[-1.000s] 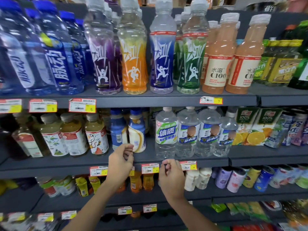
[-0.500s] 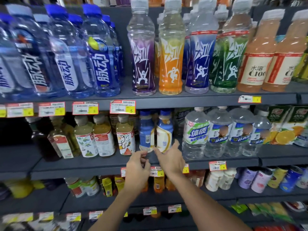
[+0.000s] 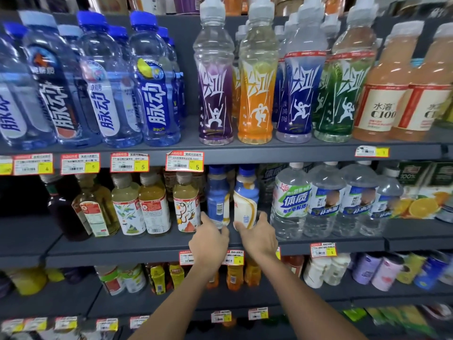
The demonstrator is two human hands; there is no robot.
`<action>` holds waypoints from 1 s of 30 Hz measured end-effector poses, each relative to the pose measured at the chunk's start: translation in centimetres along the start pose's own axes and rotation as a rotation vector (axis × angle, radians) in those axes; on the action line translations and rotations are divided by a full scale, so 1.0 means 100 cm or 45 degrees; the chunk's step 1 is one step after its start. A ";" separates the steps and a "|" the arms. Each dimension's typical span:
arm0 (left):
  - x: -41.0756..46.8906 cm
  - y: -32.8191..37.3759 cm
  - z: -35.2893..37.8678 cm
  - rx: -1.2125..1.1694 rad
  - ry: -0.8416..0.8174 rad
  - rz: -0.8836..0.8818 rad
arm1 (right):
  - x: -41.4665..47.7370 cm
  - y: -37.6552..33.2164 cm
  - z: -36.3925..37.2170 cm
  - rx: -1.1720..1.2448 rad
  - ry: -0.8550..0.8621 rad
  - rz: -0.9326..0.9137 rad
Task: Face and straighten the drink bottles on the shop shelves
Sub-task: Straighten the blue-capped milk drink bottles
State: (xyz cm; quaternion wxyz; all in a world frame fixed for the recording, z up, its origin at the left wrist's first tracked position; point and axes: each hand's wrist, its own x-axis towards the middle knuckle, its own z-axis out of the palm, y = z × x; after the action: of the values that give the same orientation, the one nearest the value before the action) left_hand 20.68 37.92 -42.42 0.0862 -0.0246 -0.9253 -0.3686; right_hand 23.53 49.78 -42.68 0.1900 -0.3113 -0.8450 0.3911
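Two blue-capped bottles stand side by side on the middle shelf (image 3: pixel 147 244). The left blue bottle (image 3: pixel 217 200) shows its barcode side. The right blue-and-white bottle (image 3: pixel 245 200) shows a cream and orange label. My left hand (image 3: pixel 209 244) wraps around the base of the left bottle. My right hand (image 3: pixel 259 238) holds the base of the right bottle, fingers curled at its sides. Both bottles are upright.
Tea bottles (image 3: pixel 153 207) stand left of the pair, clear electrolyte water bottles (image 3: pixel 291 202) to the right. The top shelf carries blue water bottles (image 3: pixel 157 89) and coloured sports drinks (image 3: pixel 256 94). Price tags (image 3: pixel 184 161) line the shelf edges. Small bottles and cans fill the lower shelf.
Both hands rose from the shelf edge and closed on the bases of the two blue-capped bottles. The view shifted left and closer to the shelves.
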 end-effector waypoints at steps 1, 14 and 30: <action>0.003 0.003 0.002 0.017 0.010 -0.018 | -0.002 0.002 -0.002 0.031 -0.014 -0.012; 0.026 0.009 0.016 0.051 0.125 -0.047 | -0.004 0.018 -0.008 0.126 -0.083 -0.090; 0.016 -0.022 -0.012 -0.062 -0.167 0.111 | 0.006 0.031 -0.018 0.169 -0.319 -0.209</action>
State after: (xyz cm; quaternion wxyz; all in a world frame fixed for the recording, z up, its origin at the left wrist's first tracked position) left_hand 19.04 35.51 -42.79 0.0406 -0.0911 -0.9177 -0.3846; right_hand 25.24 52.68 -43.93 0.1346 -0.1768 -0.8570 0.4649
